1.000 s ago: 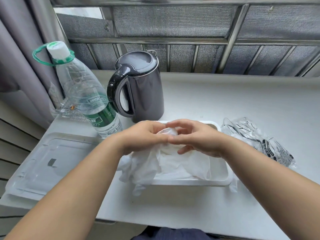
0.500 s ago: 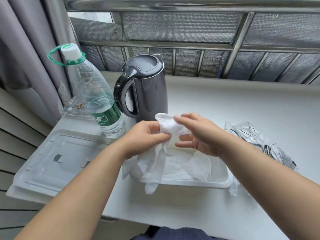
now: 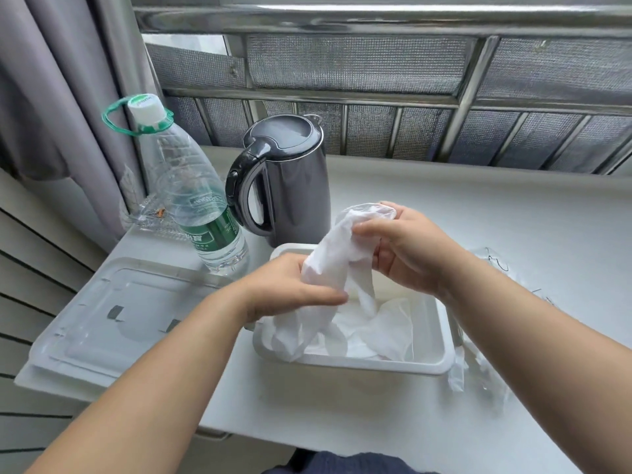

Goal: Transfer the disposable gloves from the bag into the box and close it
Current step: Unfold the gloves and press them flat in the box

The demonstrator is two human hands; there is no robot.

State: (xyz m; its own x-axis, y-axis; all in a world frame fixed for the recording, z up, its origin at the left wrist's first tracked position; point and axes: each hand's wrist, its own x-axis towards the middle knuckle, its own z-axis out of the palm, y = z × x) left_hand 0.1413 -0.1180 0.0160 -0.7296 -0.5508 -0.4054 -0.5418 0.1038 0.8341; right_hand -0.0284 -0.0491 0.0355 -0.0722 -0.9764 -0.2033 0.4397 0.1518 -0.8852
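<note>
- Presently held up over the box (image 3: pixel 369 366): a bunch of thin, crinkled white gloves (image 3: pixel 338 258), with loose ends trailing down inside and over the left rim.
- Gripped round the lower part by the left hand (image 3: pixel 290 290); pinched at the top by the right hand (image 3: pixel 410 251).
- Found near the front edge of the bench (image 3: pixel 513 213): said box, white, rectangular, round-cornered, uncovered.
- Just beside its right wall: a clear, crumpled bag (image 3: pixel 496 266).
- At the front left corner: a flat, clear lid (image 3: pixel 113 323).
- Just behind the box: a dark, smooth kettle (image 3: pixel 294 189); along the left edge, a clear ribbed bottle (image 3: pixel 191 200), green-labelled.
- Open room across the right and rear of the bench.
</note>
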